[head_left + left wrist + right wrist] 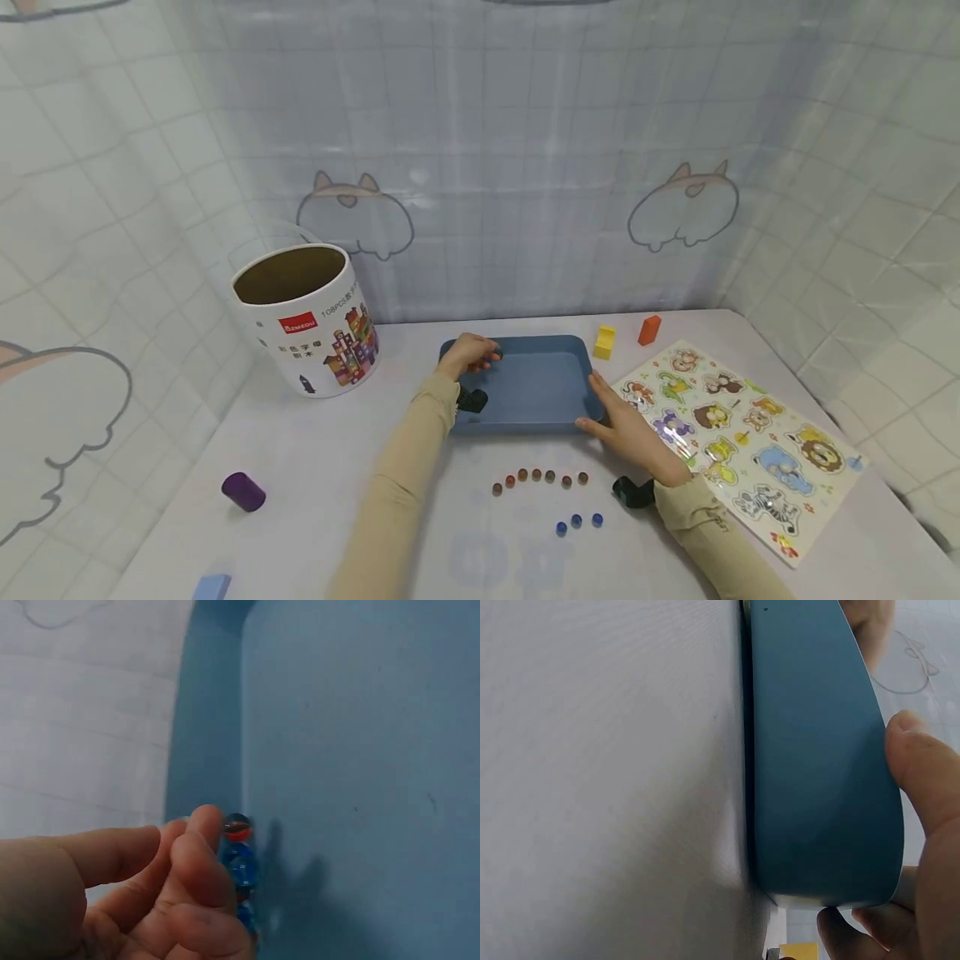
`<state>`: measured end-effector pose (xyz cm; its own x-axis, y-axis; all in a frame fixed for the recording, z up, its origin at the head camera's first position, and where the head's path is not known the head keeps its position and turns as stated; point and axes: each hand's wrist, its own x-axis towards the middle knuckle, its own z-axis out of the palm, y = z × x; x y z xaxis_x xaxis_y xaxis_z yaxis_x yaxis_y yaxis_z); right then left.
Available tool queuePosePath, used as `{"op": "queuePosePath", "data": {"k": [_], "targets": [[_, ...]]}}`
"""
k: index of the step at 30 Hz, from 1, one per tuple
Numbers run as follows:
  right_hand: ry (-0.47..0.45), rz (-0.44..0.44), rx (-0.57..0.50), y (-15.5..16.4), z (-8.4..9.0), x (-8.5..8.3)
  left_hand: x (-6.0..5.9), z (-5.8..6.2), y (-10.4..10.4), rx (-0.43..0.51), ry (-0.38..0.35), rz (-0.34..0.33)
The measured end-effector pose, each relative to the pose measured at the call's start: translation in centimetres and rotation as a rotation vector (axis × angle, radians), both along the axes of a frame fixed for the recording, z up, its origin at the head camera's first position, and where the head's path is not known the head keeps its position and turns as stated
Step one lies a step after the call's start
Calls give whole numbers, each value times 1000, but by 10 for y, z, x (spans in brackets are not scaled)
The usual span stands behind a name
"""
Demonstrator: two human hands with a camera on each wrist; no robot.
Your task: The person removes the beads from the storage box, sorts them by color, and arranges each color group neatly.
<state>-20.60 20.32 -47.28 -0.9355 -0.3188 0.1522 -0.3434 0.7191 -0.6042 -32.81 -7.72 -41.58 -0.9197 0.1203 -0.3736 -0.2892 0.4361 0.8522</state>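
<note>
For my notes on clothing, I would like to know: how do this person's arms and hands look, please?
The left sleeve and right sleeve are long and beige, with gathered-looking cuffs. Near each cuff is a small black device. The left hand and right hand wear no gloves.

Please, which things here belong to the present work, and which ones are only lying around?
In the work: blue tray; marbles inside; probably marbles outside.
Apparently lying around: printed bucket; purple cylinder; light-blue block; yellow piece; orange block; animal board.
</note>
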Motion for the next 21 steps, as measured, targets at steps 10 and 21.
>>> {"op": "queuePosePath", "data": {"k": [10, 21], "targets": [[-15, 4, -3, -2, 1, -1, -18, -16, 12, -123, 16, 92], [-27, -1, 5, 0, 0, -2, -14, -17, 18, -293, 12, 47]]}}
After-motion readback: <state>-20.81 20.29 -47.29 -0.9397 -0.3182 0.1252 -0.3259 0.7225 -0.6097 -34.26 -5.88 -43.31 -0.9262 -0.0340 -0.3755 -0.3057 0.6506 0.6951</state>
